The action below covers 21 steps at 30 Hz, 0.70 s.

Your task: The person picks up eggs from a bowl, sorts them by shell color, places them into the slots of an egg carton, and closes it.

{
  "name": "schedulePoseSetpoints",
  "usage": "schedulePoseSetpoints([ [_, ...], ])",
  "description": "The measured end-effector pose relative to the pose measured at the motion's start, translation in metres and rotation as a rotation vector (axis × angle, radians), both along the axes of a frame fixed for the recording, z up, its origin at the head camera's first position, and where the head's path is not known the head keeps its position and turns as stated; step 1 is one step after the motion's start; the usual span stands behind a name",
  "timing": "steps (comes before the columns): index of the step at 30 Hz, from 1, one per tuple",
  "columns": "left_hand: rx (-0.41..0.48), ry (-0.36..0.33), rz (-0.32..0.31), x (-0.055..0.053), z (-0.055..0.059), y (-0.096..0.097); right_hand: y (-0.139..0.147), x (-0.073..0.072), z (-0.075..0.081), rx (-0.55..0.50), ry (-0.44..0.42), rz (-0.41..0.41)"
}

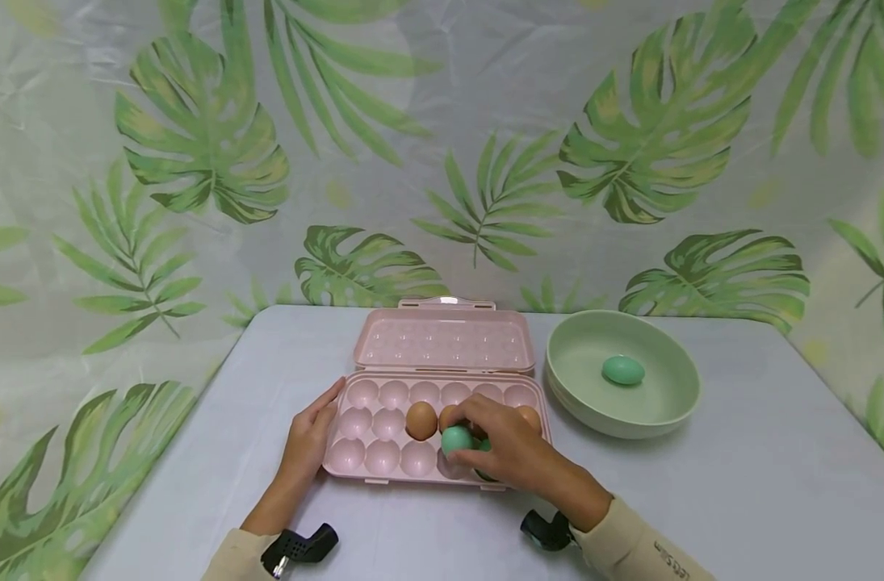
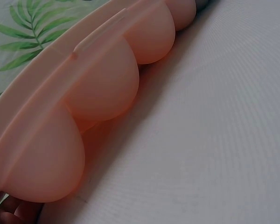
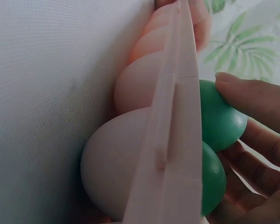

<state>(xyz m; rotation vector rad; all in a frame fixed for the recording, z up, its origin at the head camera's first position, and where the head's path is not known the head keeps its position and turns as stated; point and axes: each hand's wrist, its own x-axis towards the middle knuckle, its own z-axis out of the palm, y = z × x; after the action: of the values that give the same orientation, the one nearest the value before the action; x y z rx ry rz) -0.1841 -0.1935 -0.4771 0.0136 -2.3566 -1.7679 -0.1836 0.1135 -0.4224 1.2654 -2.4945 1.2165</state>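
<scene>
A pink egg carton (image 1: 365, 477) lies on the white-covered desk (image 1: 427, 532), its lid (image 1: 445, 337) folded back on the far side. The held green egg (image 1: 457, 440) is grasped between the curled thumb and fingers of the right hand (image 1: 514, 445), at the front row of hollows, by the fourth from the left. Whether it is seated cannot be told, as its lower part is hidden by the rim in the right wrist view. Another green egg (image 3: 214, 179) is set just beside it in the front row and is largely covered by the right hand in the head view.

In the middle row, a brown egg (image 1: 421, 420) is held by the third hollow; a second brown egg (image 1: 446, 415) is partly hidden beside it, and a third brown egg (image 1: 529, 416) is seen at the right end.

The left end of the carton is touched by the left hand (image 1: 309, 434), whose fingers are laid fairly straight along the edge, unclenched. To the right, a pale green bowl (image 1: 576, 355) is placed near the carton, and a loose green egg (image 1: 623, 369) is contained in it. The desk is backed by a leaf-patterned sheet (image 1: 485, 190).
</scene>
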Motion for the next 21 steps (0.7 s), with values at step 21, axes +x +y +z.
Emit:
schedulePoseSetpoints([
  [21,-0.014,-0.041,0.019,0.005,0.014,0.004,0.001,0.002,-0.001,0.164,-0.044,-0.012],
])
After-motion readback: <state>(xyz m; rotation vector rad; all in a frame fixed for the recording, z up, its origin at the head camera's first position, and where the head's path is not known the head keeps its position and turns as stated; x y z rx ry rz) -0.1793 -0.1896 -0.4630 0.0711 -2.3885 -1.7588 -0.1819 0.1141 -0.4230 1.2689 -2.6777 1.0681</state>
